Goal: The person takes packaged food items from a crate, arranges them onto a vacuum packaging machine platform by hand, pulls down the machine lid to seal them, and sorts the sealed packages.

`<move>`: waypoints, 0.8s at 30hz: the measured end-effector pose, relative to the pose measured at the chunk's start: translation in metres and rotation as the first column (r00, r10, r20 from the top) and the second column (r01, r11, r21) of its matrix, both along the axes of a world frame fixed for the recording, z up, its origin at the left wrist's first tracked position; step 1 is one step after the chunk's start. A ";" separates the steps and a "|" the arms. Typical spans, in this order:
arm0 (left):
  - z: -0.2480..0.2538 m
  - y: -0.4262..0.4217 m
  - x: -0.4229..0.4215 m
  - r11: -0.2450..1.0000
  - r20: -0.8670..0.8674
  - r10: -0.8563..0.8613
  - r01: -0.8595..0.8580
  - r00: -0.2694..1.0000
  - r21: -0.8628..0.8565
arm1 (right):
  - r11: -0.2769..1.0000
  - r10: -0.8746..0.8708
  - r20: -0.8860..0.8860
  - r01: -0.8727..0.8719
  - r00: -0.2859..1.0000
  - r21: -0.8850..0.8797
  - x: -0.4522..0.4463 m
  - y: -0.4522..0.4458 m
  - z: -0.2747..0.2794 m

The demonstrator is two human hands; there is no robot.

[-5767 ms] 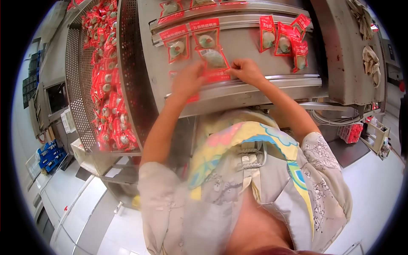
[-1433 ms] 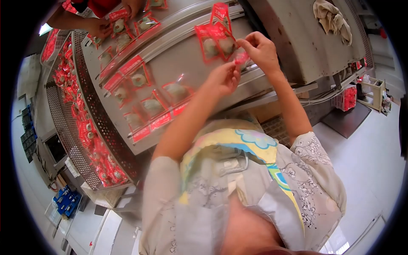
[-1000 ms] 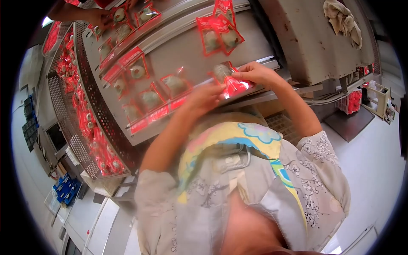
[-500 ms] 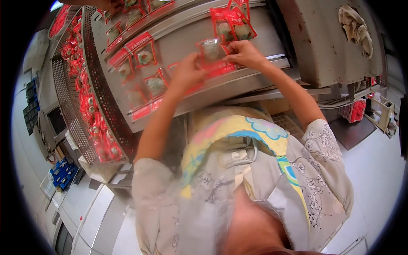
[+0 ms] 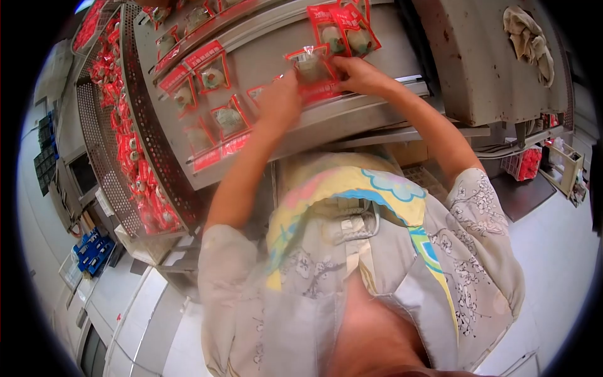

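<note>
A red-edged clear plastic packet (image 5: pixel 312 68) with a pale round item inside is between my hands on the metal worktop. My right hand (image 5: pixel 361 75) is closed, thumb and fingers pinching the packet's right edge. On its left edge, my left hand (image 5: pixel 282 97) is closed as well; its fingertips are partly hidden and a little blurred. Another red packet (image 5: pixel 256 94) shows in part just left of my left hand. Beyond my right hand, several filled packets (image 5: pixel 333 39) lie overlapping near the metal strip.
Rows of filled packets (image 5: pixel 213 76) lie at the left of the worktop (image 5: pixel 270 50). A perforated metal trough (image 5: pixel 139 94) full of red packets runs alongside. At right stands a metal housing (image 5: pixel 471 69) with a cloth (image 5: pixel 529 47) on it. Another person's hand shows at the top left.
My left hand has shifted slightly up along the packet's left edge. The packet's top now sits a little more to the left and higher. My right hand keeps to its right edge.
</note>
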State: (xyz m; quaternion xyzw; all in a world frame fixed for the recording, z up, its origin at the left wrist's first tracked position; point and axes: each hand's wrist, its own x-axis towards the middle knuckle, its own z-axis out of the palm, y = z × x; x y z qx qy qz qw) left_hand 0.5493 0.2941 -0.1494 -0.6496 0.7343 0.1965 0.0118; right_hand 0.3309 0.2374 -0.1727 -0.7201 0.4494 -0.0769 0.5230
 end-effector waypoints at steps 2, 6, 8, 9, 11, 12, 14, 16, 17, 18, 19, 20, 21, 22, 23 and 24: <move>0.003 -0.001 0.001 0.998 -0.037 0.014 -0.011 0.999 0.060 | 0.995 0.024 -0.031 -0.027 0.999 -0.100 0.002 0.001 -0.006; 0.024 -0.005 -0.002 0.977 -0.057 0.071 -0.058 0.996 0.204 | 0.996 0.080 0.043 -0.081 0.996 0.038 -0.004 -0.004 0.000; 0.026 -0.003 -0.003 0.983 -0.086 0.066 -0.050 0.994 0.178 | 0.971 0.067 0.094 -0.087 0.993 0.222 -0.008 -0.011 0.001; 0.026 -0.003 -0.004 0.986 -0.102 0.062 -0.044 0.993 0.163 | 0.976 0.086 0.073 -0.098 0.994 0.192 -0.006 -0.012 0.000; 0.022 -0.005 -0.005 0.982 -0.100 0.120 -0.103 0.988 0.161 | 0.954 0.082 0.021 -0.084 0.996 0.288 -0.005 -0.014 0.011; 0.020 -0.004 -0.005 0.978 -0.099 0.149 -0.132 0.984 0.161 | 0.939 0.081 -0.006 -0.074 0.997 0.336 -0.004 -0.016 0.018; 0.017 0.000 -0.007 0.974 -0.148 0.211 -0.194 0.966 0.119 | 0.927 0.060 -0.013 -0.051 0.998 0.373 -0.004 -0.017 0.020; 0.015 0.000 -0.008 0.971 -0.125 0.227 -0.214 0.966 0.109 | 0.939 0.040 -0.014 -0.033 0.999 0.343 -0.004 -0.016 0.014; 0.013 -0.001 -0.008 0.971 -0.076 0.213 -0.203 0.974 0.123 | 0.954 0.031 -0.010 -0.027 0.999 0.297 -0.003 -0.013 0.009; 0.013 -0.001 -0.008 0.972 -0.028 0.196 -0.191 0.980 0.139 | 0.968 0.021 -0.006 -0.018 1.000 0.251 -0.001 -0.010 0.007; 0.015 -0.002 -0.007 0.970 -0.042 0.179 -0.169 0.983 0.177 | 0.970 0.058 -0.040 -0.047 0.997 0.240 -0.003 -0.011 0.006; 0.022 -0.003 -0.005 0.966 -0.058 0.162 -0.146 0.985 0.214 | 0.971 0.096 -0.076 -0.077 0.992 0.228 -0.004 -0.013 0.018; 0.027 -0.003 -0.005 0.960 -0.075 0.148 -0.125 0.986 0.251 | 0.970 0.136 -0.111 -0.109 0.985 0.219 -0.004 -0.014 0.027; 0.030 -0.001 -0.005 0.962 -0.076 0.151 -0.129 0.986 0.241 | 0.970 0.129 -0.119 -0.100 0.984 0.222 -0.004 -0.014 0.032; 0.033 -0.001 -0.006 0.965 -0.077 0.153 -0.132 0.985 0.228 | 0.971 0.120 -0.128 -0.089 0.985 0.223 -0.004 -0.014 0.036; 0.034 -0.002 -0.007 0.968 -0.079 0.153 -0.133 0.985 0.215 | 0.972 0.109 -0.137 -0.077 0.985 0.223 -0.004 -0.015 0.039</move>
